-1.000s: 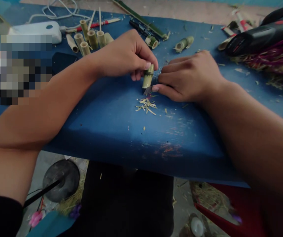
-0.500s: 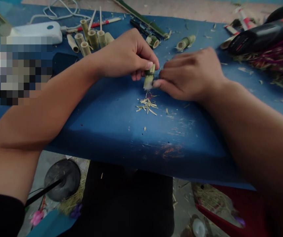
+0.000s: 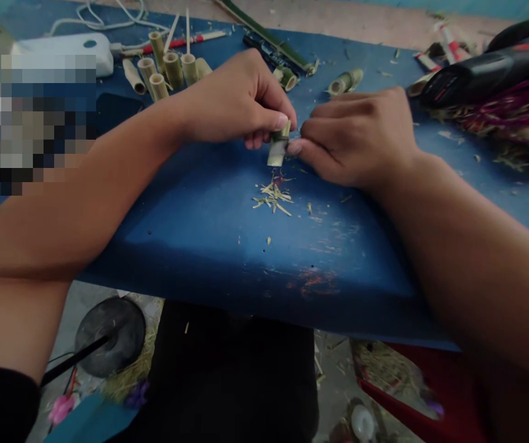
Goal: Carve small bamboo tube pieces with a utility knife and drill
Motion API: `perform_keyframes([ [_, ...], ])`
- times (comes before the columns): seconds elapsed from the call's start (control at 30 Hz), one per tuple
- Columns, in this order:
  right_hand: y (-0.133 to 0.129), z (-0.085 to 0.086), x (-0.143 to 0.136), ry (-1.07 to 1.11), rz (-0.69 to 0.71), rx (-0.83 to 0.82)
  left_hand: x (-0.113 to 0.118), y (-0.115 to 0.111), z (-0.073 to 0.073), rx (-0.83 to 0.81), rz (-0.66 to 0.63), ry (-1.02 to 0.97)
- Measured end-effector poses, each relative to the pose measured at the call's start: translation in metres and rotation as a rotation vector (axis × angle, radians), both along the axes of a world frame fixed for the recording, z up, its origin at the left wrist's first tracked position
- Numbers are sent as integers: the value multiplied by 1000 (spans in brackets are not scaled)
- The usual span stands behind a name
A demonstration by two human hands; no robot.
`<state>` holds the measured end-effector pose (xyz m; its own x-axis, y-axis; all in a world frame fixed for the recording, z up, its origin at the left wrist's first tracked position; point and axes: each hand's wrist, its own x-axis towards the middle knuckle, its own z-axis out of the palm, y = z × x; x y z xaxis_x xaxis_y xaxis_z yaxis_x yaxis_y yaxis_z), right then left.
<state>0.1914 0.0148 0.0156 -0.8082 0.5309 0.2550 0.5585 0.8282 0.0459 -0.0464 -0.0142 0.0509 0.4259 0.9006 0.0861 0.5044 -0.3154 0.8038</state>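
A short green bamboo piece (image 3: 274,159) is pinched between the thumb and fingers of my left hand (image 3: 237,101), its lower end just above the blue table. My right hand (image 3: 361,138) is closed beside it, thumb close to the bamboo. A thin greyish blade (image 3: 279,147) lies across the bamboo's side and runs to the right thumb; its handle is hidden in the fist. Pale shavings (image 3: 274,197) lie in a small heap on the table below. Behind my left wrist, several cut bamboo tubes (image 3: 172,69) stand together.
A white device (image 3: 66,52) with a cable sits at the back left. At the back lie a black marker (image 3: 262,52), a long bamboo strip (image 3: 269,34) and a bamboo tube (image 3: 345,82). A black power tool (image 3: 477,74) is at the right, by purple strands (image 3: 495,114).
The blade has moved up the bamboo piece from near its lower end, and my right thumb has risen slightly with it. My left hand keeps its hold.
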Motion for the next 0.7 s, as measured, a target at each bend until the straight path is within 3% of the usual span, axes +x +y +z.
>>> perform_keyframes([
  [0.17, 2, -2, -1, -114, 87, 50, -1, 0, 2, -66, 62, 35],
  [0.43, -5, 1, 0, 61, -79, 6, -4, 0, 1, -22, 22, 15],
  [0.7, 4, -2, 1, -140, 73, -3, -1, -1, 3, -32, 41, 37],
])
